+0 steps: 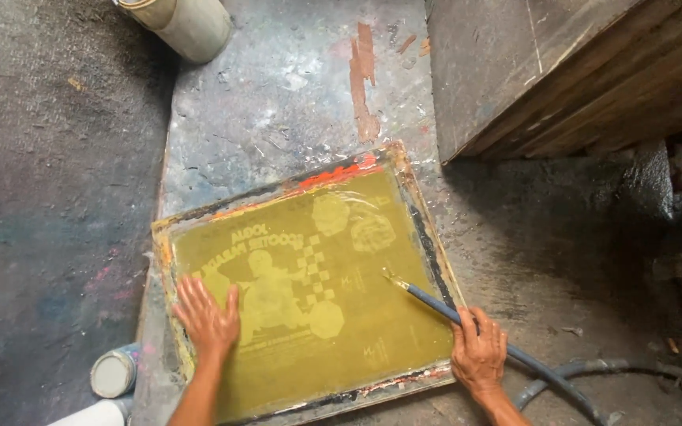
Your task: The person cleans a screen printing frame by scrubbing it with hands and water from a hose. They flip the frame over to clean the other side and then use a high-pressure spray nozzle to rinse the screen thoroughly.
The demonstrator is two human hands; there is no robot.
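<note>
A framed printing screen (428, 237) with yellow-green mesh and a pale stencilled picture lies flat on a stained grey slab. My left hand (207, 315) rests palm down, fingers spread, on the mesh near the frame's left edge. My right hand (479, 351) grips a dark blue hose (436, 304) with a brass nozzle, its tip pointing at the mesh just right of the middle. The hose trails off to the lower right across the floor.
A pale cylindrical container (187, 24) lies at the top left. Two small cans (112, 375) sit at the bottom left by the slab. A dark wooden block (562, 71) fills the top right. Wet dark floor (41, 197) surrounds the slab.
</note>
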